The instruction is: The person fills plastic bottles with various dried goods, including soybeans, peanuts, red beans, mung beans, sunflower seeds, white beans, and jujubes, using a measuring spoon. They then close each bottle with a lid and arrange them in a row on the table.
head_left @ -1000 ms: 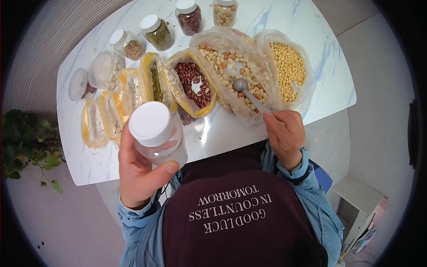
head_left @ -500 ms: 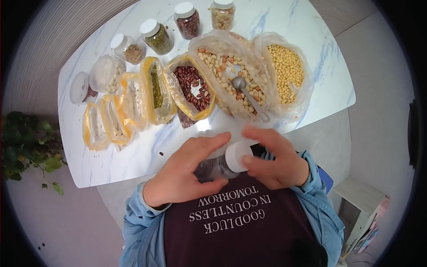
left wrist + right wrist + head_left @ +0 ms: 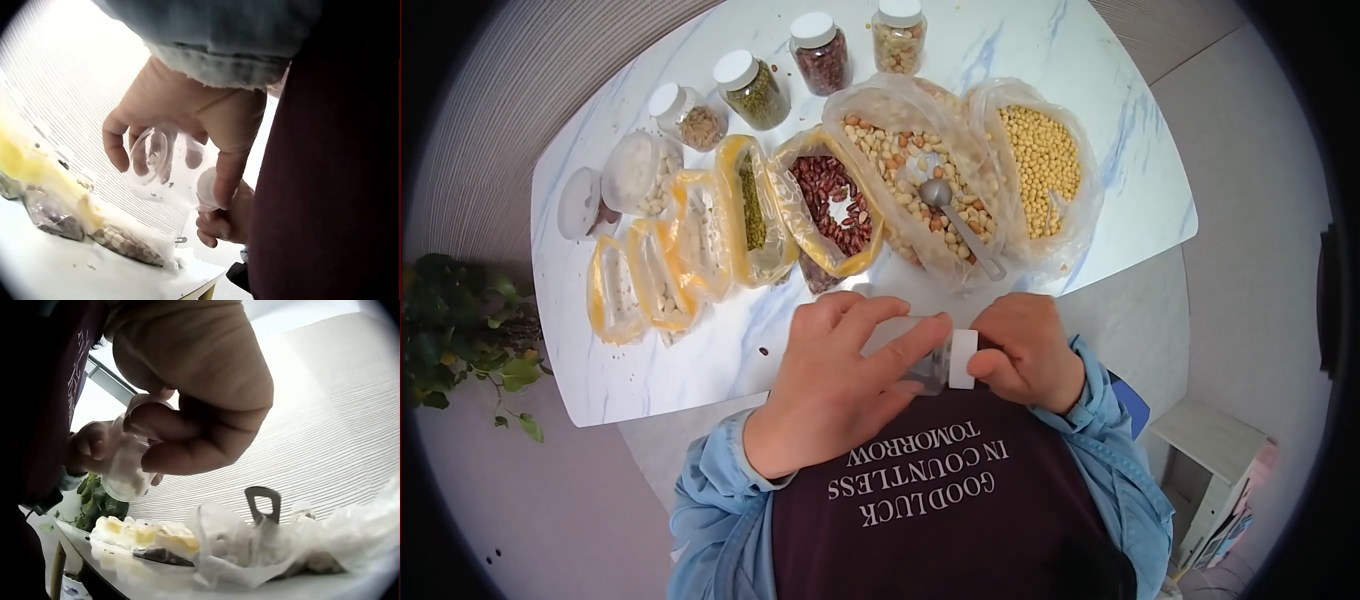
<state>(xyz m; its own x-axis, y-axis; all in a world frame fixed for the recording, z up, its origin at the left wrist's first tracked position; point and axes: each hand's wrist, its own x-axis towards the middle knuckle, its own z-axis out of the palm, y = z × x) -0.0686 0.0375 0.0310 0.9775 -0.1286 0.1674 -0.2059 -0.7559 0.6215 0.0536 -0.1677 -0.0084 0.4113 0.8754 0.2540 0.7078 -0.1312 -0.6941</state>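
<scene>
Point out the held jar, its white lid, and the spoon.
Held jar (image 3: 179,178): left wrist view, clear side wall.
White lid (image 3: 963,359): head view, side face.
Spoon (image 3: 967,234): head view, middle of the handle.

In the head view, a ridged grey wall (image 3: 530,110) stands at ten o'clock, a white blue-veined table (image 3: 972,48) at twelve, pale-grey floor (image 3: 1140,320) at three, a boxy off-white shelf (image 3: 1208,440) at four.

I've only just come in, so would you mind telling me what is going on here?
A person's left hand holds a clear jar sideways, and their right hand grips the white lid at its mouth; whether the lid is turning can't be told. A grey scoop rests in an open bag, and several filled jars sit farther back.
</scene>
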